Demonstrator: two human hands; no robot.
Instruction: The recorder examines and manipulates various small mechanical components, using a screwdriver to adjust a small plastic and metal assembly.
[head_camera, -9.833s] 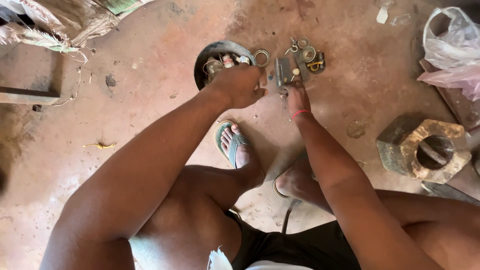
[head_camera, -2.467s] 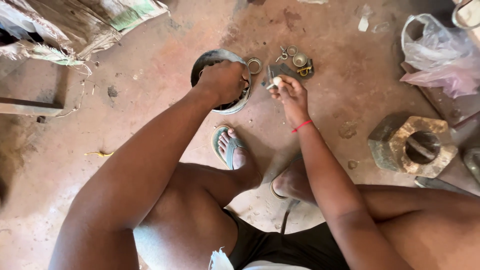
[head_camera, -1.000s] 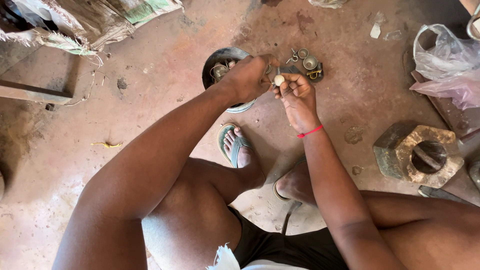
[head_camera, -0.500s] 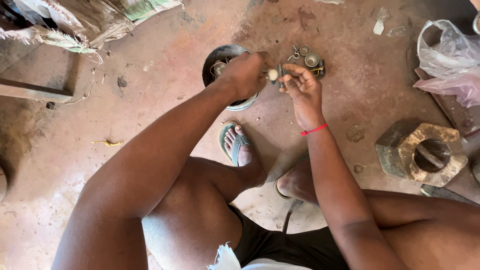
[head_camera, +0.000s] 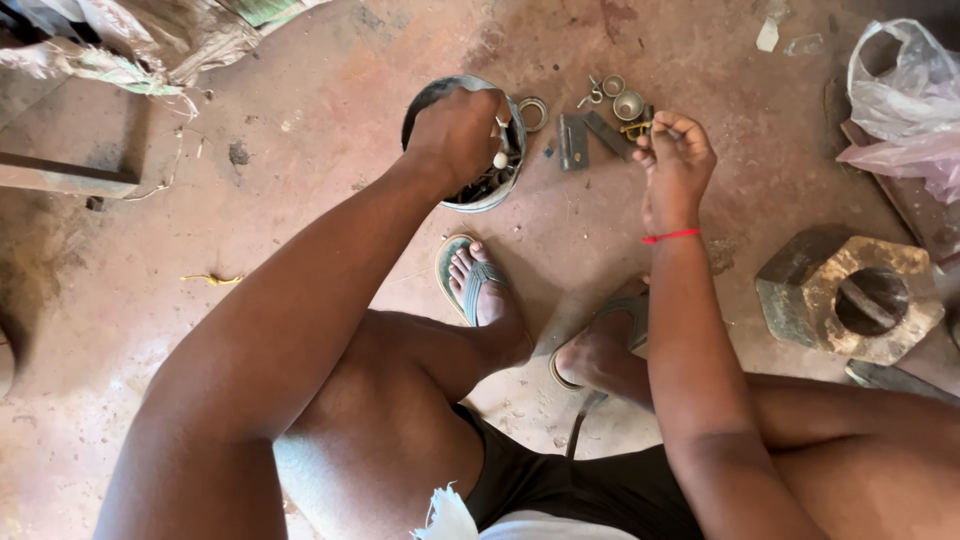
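My left hand (head_camera: 458, 130) reaches into the round metal bowl (head_camera: 500, 190), pinching a small pale piece at its rim; my right hand (head_camera: 676, 160), beside the bowl, pinches another small part, which could slip among the loose fittings (head_camera: 610, 110).

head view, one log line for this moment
left hand: in metal bowl | right hand: pinching small part above loose parts | floor

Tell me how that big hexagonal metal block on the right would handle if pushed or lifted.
The hexagonal block looks like thick, rusty solid metal, so it is probably heavy and stiff. Its flat faces rest on the floor, so it should slide rather than roll or tip. The rough surface likely grips well.
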